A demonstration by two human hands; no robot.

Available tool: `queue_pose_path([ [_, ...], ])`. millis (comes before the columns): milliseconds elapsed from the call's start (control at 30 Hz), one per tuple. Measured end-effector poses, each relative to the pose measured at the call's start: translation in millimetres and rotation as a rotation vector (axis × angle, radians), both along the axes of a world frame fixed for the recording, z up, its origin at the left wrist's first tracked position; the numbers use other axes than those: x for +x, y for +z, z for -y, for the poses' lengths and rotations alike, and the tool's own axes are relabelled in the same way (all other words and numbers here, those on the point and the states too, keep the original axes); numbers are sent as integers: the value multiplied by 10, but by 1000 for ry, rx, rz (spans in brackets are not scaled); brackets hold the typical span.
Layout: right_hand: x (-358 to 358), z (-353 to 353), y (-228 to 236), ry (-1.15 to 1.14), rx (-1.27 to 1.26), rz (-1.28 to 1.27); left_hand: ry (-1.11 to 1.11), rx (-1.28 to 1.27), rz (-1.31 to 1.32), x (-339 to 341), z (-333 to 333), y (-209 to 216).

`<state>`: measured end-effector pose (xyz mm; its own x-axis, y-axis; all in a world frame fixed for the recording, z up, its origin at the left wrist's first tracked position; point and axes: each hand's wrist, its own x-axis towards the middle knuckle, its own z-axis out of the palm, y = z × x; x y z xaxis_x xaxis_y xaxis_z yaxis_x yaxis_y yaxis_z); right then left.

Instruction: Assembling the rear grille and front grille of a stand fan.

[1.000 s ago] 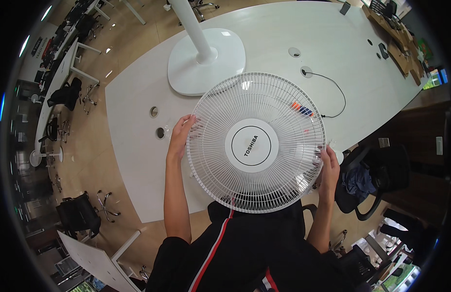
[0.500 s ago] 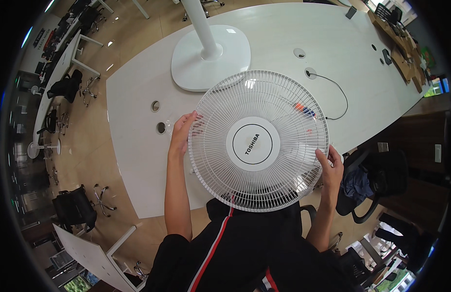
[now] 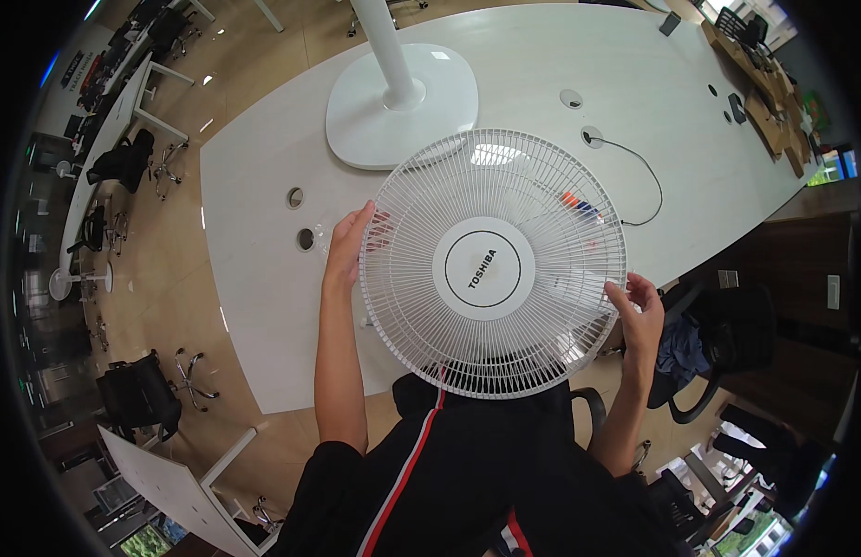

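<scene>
In front of me is a round white fan grille [image 3: 483, 269] with fine radial wires and a plain disc at its centre. It is tilted over the near part of the table. My left hand [image 3: 349, 243] grips its left rim, some fingers showing through the wires. At the lower right rim, the thumb of my right hand [image 3: 640, 314] presses on the edge with the fingers curled beside it. Beyond the grille stands a white fan base [image 3: 361, 125] with an upright pole [image 3: 379, 42]. Small orange and blue items [image 3: 579, 205] show through the wires, their kind unclear.
The white table [image 3: 254, 278] has several round cable holes. A thin black cable [image 3: 655, 176] runs from one hole towards the grille. Black office chairs stand right [image 3: 737, 334] and left [image 3: 138, 395]. Brown cardboard [image 3: 760, 84] lies at the far right.
The fingers of my right hand have lifted and spread slightly at the rim, while its thumb stays there. The grille and my left hand look nearly unchanged.
</scene>
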<state>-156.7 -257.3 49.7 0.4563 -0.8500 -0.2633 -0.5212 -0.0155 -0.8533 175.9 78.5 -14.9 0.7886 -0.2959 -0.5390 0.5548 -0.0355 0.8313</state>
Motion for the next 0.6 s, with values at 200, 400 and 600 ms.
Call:
queue_pose_path([
  [200,-224,-34,145,-21,299,1,-5,-9,6,23,22,11],
  [400,-216,5,184,-34,389,51,-3,-14,-30,35,-26,-42],
  [600,-272,62,-13,-7,319,109,-1,12,-41,15,8,-24],
])
